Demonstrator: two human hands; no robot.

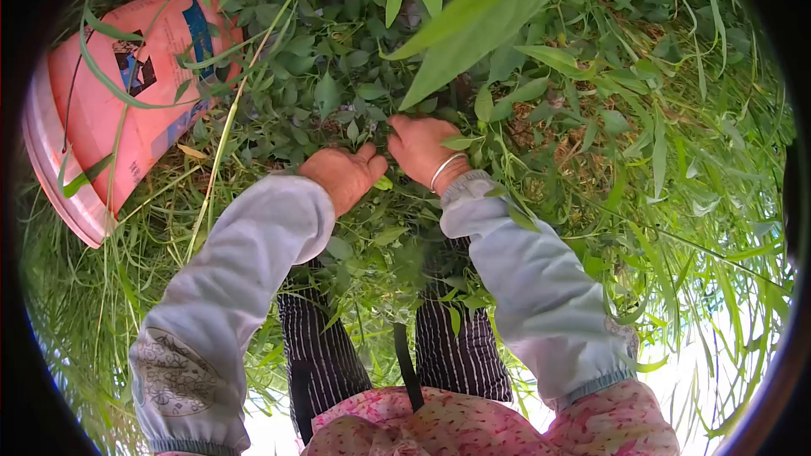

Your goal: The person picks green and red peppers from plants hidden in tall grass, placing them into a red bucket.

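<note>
My left hand (345, 176) is among the low leafy plants (334, 101), its fingers curled together. Close beside it, my right hand (425, 148), with a pale bangle (445, 171) at the wrist, is also closed with bent fingers. Both sets of fingertips point inward toward the same patch of stems and small leaves. Whatever they pinch is too small or too covered by foliage to name. Light grey sleeves cover both forearms.
A pink bucket (139, 76) lies tipped on its side in the grass at the left. Long green leaves (498, 17) hang close to the camera above my right hand. Tall grass (701, 177) surrounds the spot. My striped trouser legs (325, 346) show below.
</note>
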